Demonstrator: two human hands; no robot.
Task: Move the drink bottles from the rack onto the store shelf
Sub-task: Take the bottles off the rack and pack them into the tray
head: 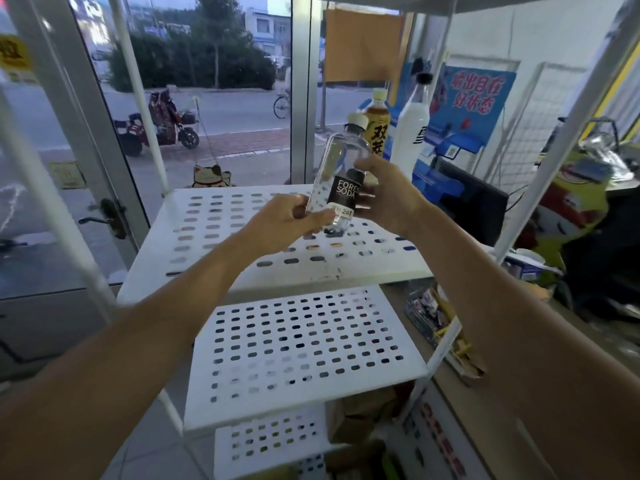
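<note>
A clear soda bottle (341, 164) with a black label and a pale cap hangs tilted above the upper white perforated shelf (214, 230). My left hand (291, 221) grips its bottom end and my right hand (384, 194) grips its label from the right. Behind it, at the shelf's back right corner, stand a brown tea bottle (377, 124) with a yellow label and a tall white bottle (412, 126) with a black cap.
A lower perforated shelf (298, 355) sits below, with another under it. White rack posts (561, 140) frame the shelves. A glass door and window are at the left, a counter with a monitor (474, 206) and clutter at the right.
</note>
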